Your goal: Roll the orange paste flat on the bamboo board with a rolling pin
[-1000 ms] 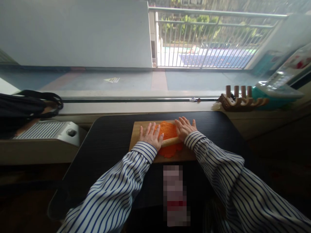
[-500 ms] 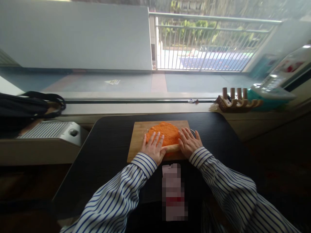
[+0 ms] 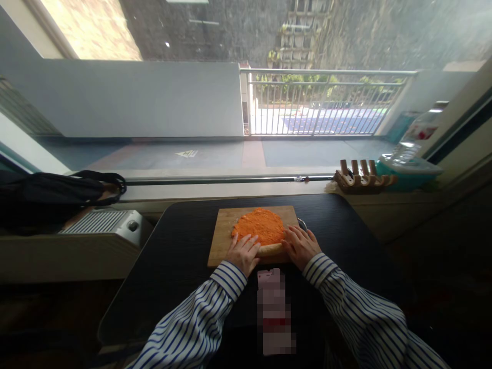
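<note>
A flattened sheet of orange dough (image 3: 259,225) lies on a wooden cutting board (image 3: 220,251). Across the dough's near edge runs a pale wooden rolling pin (image 3: 270,250), only its middle showing between the hands. My left hand (image 3: 244,252) is curled over the pin's left part, its fingertips by the dough's lower left edge. Over the right part, my right hand (image 3: 302,244) is closed with bent fingers, beside the dough's right edge. The ends of the pin are hidden under both hands.
The board rests on a black table (image 3: 184,241). A blurred pinkish packet (image 3: 273,307) lies near me. On the sill stand a brown rack-like holder (image 3: 359,179), a teal container (image 3: 411,171) and a plastic bottle (image 3: 417,130). A black bag (image 3: 57,192) is at left, above a radiator (image 3: 103,225).
The whole view has tilted up, so the table sits lower in the picture. Both hands have drawn slightly toward me on the rolling pin, and their fingers are more bent.
</note>
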Available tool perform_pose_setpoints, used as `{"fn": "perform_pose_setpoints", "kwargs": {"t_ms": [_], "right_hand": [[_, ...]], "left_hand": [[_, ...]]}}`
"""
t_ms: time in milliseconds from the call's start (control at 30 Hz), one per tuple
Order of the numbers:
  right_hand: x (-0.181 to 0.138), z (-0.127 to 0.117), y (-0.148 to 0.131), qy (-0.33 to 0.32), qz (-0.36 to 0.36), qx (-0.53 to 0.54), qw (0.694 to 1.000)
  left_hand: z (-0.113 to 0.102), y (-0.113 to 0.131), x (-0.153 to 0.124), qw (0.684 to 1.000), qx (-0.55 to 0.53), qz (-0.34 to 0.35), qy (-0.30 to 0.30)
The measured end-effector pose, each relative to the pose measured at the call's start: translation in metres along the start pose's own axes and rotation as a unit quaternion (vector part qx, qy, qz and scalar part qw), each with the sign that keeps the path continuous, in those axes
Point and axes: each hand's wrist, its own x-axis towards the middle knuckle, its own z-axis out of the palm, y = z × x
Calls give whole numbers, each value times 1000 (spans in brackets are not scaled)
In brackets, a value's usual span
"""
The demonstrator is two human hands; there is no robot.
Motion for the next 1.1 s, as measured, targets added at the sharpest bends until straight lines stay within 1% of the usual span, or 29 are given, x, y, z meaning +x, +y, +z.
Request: {"fn": "perform_pose_setpoints", "kwargs": {"t_ms": [133, 200, 267, 367, 467, 533, 633, 767, 933, 1100], "right_hand": [[11, -8, -2, 2, 6, 9, 1000], [20, -9, -4, 4, -3, 3, 1000], [29, -9, -5, -3, -18, 0, 1000], [39, -5, -8, -19, -36, -3, 999], [45, -1, -9, -7, -40, -7, 999], [49, 1, -10, 7, -39, -7, 999], [58, 2, -9, 5, -36, -8, 999], [74, 1, -10, -15, -25, 1, 1000], [99, -2, -12, -49, 3, 1, 999], [121, 0, -12, -40, 19, -4, 999]], "left_hand": [[-15, -1, 9, 999, 14, -21, -21], [-17, -3, 13, 999, 27, -33, -26], [-15, -6, 14, 998, 40, -43, -30], [-9, -8, 13, 996, 60, -60, -21], [-6, -9, 13, 995, 73, -72, -14], [-7, -9, 17, 994, 74, -82, -23], [-9, -11, 26, 991, 73, -101, -43], [-11, -18, 40, 988, 69, -123, -57], [-9, -30, 59, 981, 61, -167, -84], [-11, -43, 79, 973, 47, -200, -102]]}}
